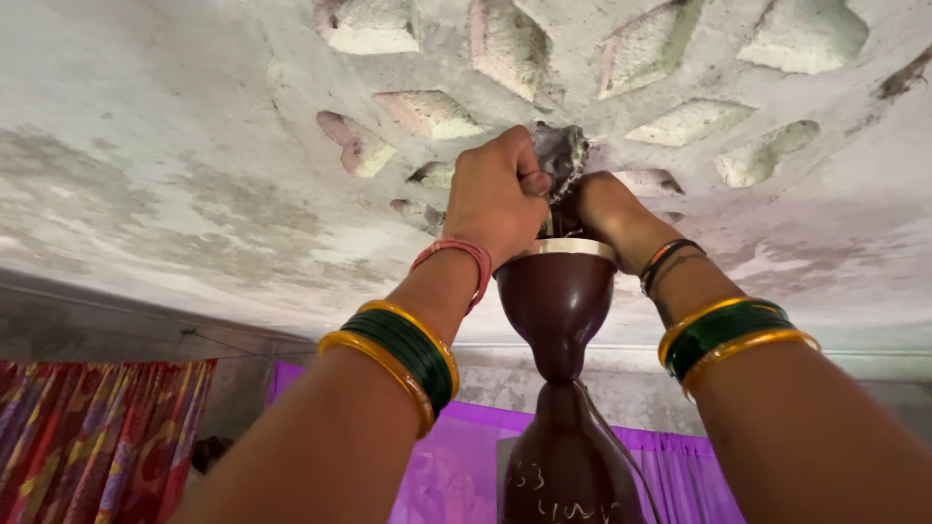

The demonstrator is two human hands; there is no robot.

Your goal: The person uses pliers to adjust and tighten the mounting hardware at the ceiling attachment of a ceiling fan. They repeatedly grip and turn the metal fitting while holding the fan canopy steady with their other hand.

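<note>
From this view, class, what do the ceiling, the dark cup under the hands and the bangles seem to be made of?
Ceiling: rough plaster or cement, matt, stained and patchy.
Cup: glossy maroon, probably painted metal or plastic; it shines, and its rim looks silvery.
Bangles: green and gold, smooth and shiny, perhaps glass or plastic.
The left hand and right hand reach above the cup.

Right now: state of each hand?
Left hand: closed in a fist on the grey cloth at the ceiling.
Right hand: behind the fan cup; grip cannot be told.

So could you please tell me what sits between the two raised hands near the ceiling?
In the head view, the top of the brown fan canopy cup and a grey cloth wad lie between the left hand and right hand.
</note>
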